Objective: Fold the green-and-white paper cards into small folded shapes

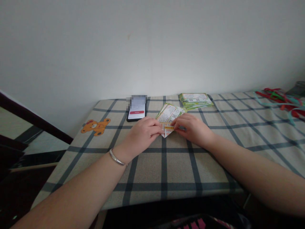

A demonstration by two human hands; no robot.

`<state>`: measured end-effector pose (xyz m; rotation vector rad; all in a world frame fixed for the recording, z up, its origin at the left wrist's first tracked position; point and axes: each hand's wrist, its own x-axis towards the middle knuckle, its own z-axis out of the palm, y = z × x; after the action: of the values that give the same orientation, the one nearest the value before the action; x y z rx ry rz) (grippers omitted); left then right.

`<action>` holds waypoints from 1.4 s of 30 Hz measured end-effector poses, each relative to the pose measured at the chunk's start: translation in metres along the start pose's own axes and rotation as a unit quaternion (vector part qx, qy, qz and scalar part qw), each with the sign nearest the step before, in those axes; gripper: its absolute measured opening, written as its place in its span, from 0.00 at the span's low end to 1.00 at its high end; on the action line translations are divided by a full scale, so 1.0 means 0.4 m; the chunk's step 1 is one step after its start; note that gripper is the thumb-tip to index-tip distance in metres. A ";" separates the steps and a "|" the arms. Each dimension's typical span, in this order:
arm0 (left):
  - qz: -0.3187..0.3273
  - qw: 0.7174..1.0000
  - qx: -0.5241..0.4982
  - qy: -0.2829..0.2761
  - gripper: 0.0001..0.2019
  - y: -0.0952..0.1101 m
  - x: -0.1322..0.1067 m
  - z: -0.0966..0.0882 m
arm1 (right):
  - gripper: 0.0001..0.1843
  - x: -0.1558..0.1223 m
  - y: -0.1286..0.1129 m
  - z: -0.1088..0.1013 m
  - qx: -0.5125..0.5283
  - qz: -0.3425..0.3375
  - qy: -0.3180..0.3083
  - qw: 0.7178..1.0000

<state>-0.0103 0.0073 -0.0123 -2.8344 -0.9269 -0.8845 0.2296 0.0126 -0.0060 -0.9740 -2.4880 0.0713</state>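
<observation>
A printed paper leaflet, green, white and orange, lies partly folded on the checked tablecloth. My left hand, with a silver bangle at the wrist, pinches the leaflet's near corner with closed fingers. My right hand presses and pinches the same folded corner from the right, fingers closed. The fingertips of both hands meet on the paper's pointed fold.
A stack of similar green leaflets lies behind, near the wall. A phone with a lit screen lies left of the leaflet. Red and green ribbons sprawl at the far right. A bear print marks the cloth's left side.
</observation>
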 end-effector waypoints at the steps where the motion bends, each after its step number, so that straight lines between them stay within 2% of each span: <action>1: 0.002 1.000 0.005 -0.021 0.05 -0.001 0.000 -0.001 | 0.03 0.000 0.001 0.000 -0.004 0.001 -0.013 1.000; 4: 0.012 0.997 0.006 -0.082 0.07 0.000 -0.001 -0.007 | 0.03 -0.001 0.006 -0.002 -0.005 -0.007 -0.039 0.999; 6: 0.012 0.995 0.004 -0.104 0.09 0.003 -0.002 -0.010 | 0.04 0.000 0.007 -0.004 -0.007 -0.016 -0.045 0.999; 14: 0.009 0.990 -0.022 -0.138 0.12 0.002 -0.010 -0.015 | 0.07 -0.001 -0.001 -0.012 -0.021 -0.041 -0.077 0.996; 18: 0.006 0.987 -0.025 -0.158 0.12 0.008 -0.006 -0.029 | 0.13 -0.003 -0.008 0.000 -0.035 -0.021 -0.053 0.998; 21: 0.007 0.986 -0.029 -0.165 0.12 0.013 -0.004 -0.038 | 0.15 -0.002 -0.014 0.010 -0.035 -0.018 -0.047 0.998; 34: -0.026 0.985 -0.033 -0.169 0.09 0.049 0.001 -0.038 | 0.12 -0.001 -0.004 0.024 0.022 -0.011 -0.046 0.999; 39: -0.040 0.985 -0.036 -0.165 0.11 0.054 0.005 -0.045 | 0.04 0.002 -0.003 0.019 0.028 0.034 -0.029 0.999; 42: -0.028 0.983 -0.049 -0.177 0.10 0.043 0.003 -0.042 | 0.03 0.000 0.002 0.017 0.030 0.028 -0.035 0.999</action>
<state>-0.0085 -0.0096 0.0049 -3.1275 -1.0258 -0.4451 0.2271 0.0141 -0.0121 -1.0332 -2.5055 0.2008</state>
